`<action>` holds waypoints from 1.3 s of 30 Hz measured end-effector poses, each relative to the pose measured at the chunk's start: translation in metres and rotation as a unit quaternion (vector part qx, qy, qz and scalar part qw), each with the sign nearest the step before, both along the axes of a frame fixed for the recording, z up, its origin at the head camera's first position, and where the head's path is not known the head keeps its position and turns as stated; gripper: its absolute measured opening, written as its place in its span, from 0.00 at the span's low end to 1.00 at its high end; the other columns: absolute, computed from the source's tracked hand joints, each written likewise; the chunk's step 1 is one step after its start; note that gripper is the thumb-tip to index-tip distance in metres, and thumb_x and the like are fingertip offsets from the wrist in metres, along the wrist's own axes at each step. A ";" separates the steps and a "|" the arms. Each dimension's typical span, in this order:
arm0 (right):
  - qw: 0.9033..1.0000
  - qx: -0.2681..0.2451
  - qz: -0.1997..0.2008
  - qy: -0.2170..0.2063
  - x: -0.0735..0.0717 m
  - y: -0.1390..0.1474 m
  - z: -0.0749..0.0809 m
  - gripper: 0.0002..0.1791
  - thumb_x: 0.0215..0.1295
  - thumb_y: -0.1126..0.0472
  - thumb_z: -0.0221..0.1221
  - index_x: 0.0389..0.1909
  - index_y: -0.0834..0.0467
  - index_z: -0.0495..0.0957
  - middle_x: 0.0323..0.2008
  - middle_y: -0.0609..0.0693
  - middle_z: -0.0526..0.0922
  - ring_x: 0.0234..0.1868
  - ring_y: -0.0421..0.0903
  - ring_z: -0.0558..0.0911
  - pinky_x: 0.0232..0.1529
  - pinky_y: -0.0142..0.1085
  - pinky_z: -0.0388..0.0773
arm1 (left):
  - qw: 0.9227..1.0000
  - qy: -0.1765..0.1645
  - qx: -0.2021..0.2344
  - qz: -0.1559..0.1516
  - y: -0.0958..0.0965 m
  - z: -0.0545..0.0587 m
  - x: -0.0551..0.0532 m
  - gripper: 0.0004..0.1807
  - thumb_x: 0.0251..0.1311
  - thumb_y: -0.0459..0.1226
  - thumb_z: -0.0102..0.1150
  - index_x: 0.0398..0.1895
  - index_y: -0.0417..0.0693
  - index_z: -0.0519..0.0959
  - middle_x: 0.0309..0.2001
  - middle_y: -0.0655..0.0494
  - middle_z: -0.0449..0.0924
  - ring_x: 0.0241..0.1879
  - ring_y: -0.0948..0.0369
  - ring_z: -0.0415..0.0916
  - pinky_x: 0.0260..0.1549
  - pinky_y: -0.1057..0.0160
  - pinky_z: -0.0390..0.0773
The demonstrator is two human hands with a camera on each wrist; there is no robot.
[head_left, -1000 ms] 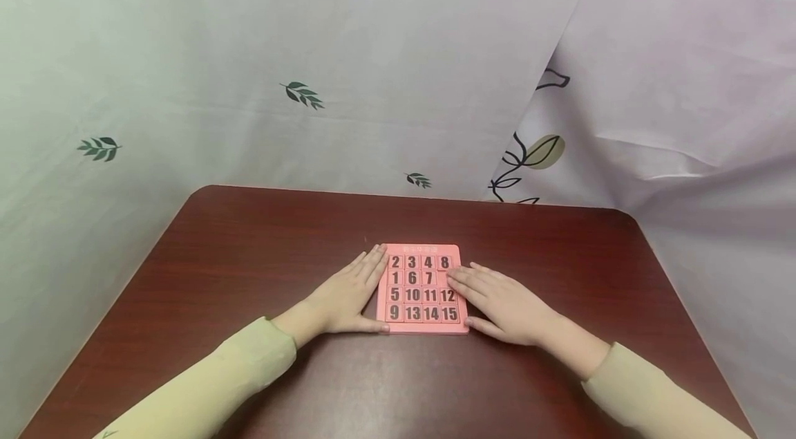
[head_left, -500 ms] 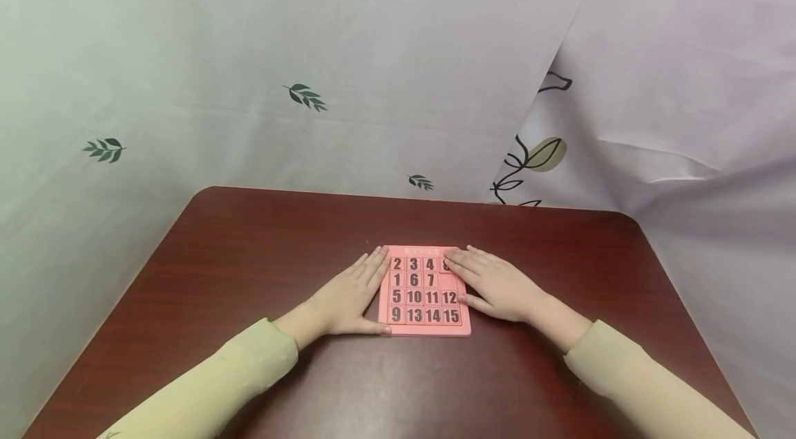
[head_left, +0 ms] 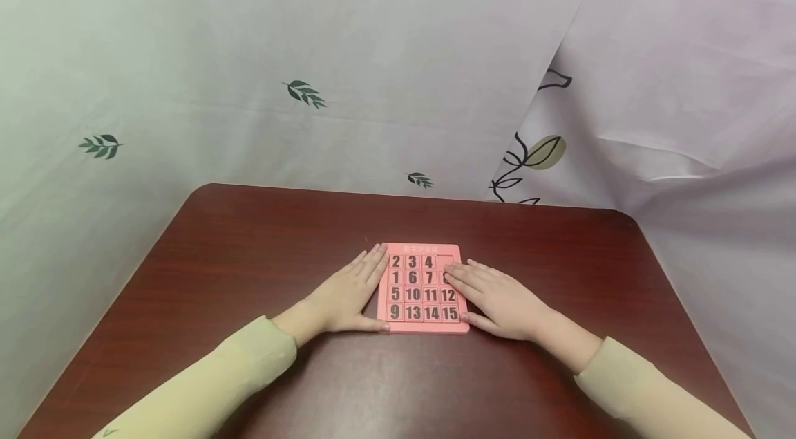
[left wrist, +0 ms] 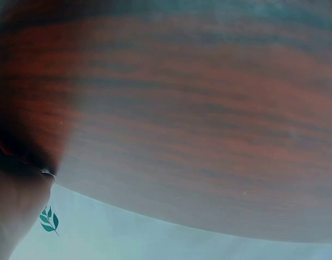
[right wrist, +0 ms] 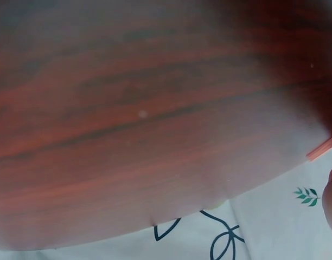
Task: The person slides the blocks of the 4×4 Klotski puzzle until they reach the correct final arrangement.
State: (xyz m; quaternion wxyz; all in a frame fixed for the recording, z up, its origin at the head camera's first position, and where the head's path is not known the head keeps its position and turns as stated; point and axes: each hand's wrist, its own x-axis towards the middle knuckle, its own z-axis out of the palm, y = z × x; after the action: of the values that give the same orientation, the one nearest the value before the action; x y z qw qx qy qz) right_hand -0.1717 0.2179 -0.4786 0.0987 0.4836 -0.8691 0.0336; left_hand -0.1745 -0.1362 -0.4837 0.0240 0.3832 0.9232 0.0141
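A pink number sliding puzzle [head_left: 429, 329] lies flat on the table in the head view, its rows reading 2 3 4, 1 6 7 8, 5 10 11 12 and 9 13 14 15. Its vacant cell is in the top right corner. My left hand [head_left: 348, 297] rests along the left side, fingers extended and thumb at the lower left corner. The fingertips of my right hand [head_left: 502, 302] touch the 8 tile [head_left: 445, 279] and partly cover it; the thumb is by the right edge. In the right wrist view, a corner of the puzzle [right wrist: 322, 149] shows.
The dark red wooden table [head_left: 273, 231] has rounded far corners. Behind and beside it hangs a pale cloth [head_left: 373, 45] with leaf prints. Both wrist views show mostly table surface.
The right fingertips went up onto the 8 tile, then came back toward the person. The 8 slid down one row, so the gap moved to the top right. The left hand stayed put.
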 end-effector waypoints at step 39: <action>0.999 0.012 -0.020 -0.049 -0.025 -0.007 0.008 0.39 0.74 0.41 0.60 0.78 0.59 0.69 0.78 0.54 0.72 0.80 0.52 0.69 0.81 0.53 0.66 | 1.000 -0.005 -0.001 0.001 0.000 0.000 0.000 0.70 0.60 0.75 0.56 0.84 0.29 0.48 0.86 0.32 0.41 0.86 0.43 0.43 0.85 0.49 0.52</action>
State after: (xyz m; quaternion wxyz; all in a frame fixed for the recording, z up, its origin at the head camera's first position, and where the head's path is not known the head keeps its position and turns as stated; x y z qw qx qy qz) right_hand -0.1972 0.2113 -0.4707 0.0510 0.4654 -0.8825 0.0444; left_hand -0.1745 -0.1364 -0.4835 0.0291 0.3818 0.9237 0.0148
